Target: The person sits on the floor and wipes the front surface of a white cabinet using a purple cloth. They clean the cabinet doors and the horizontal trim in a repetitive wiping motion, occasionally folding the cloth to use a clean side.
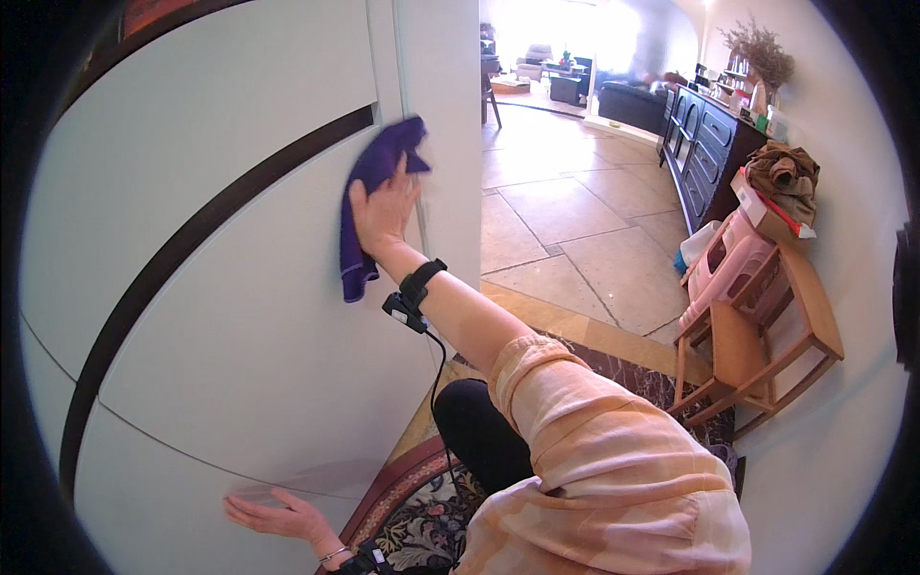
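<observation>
My right hand (388, 208) lies spread on a purple cloth (359, 237), pressing it flat against the white cabinet front (237, 287) near its right edge. The cloth's upper end is bunched above my fingers, and its stitched lower edge hangs beneath the palm. Just left of the cloth's top ends a dark recessed handle strip (215, 215) that runs across the cabinet. Low down, my left hand (277, 512) is held close to the lower door with nothing in it; whether it touches the surface I cannot tell. Both wrists carry black straps with small devices.
A floral rug (413, 525) lies below me. To the right, a wooden chair (740, 345) and a pink plastic stool (726, 266) stand by the wall, with a cardboard box and brown cloth above. Farther off is a dark sideboard (708, 154). A black cable hangs from my right wrist.
</observation>
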Available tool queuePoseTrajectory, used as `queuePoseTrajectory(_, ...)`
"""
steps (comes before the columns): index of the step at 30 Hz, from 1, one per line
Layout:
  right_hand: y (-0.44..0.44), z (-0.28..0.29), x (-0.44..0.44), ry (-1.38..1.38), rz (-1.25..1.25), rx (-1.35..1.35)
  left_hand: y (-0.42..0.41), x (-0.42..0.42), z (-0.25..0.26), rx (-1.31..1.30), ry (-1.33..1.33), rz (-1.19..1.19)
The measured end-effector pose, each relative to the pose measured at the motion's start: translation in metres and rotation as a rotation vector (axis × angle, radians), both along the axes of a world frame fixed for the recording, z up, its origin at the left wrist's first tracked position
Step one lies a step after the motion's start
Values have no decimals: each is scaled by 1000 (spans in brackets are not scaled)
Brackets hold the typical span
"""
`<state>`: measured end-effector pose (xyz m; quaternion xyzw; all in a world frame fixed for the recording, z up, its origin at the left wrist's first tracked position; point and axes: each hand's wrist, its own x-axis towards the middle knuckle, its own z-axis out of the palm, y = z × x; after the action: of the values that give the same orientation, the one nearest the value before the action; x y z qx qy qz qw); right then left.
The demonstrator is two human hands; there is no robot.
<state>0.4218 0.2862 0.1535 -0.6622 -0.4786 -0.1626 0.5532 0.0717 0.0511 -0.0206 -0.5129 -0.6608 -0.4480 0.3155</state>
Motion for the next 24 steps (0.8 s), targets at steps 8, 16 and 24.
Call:
queuePoseTrajectory(8, -16, -83, -26, 483, 36, -310, 5, 1, -1, 16, -33, -31)
queuePoseTrajectory(16, -80, -99, -105, 1, 314, 16, 13, 5, -9, -43, 34, 7)
queuePoseTrajectory(24, -102, -33, -93, -495, 668, 27, 19, 21, -18, -111, 83, -53)
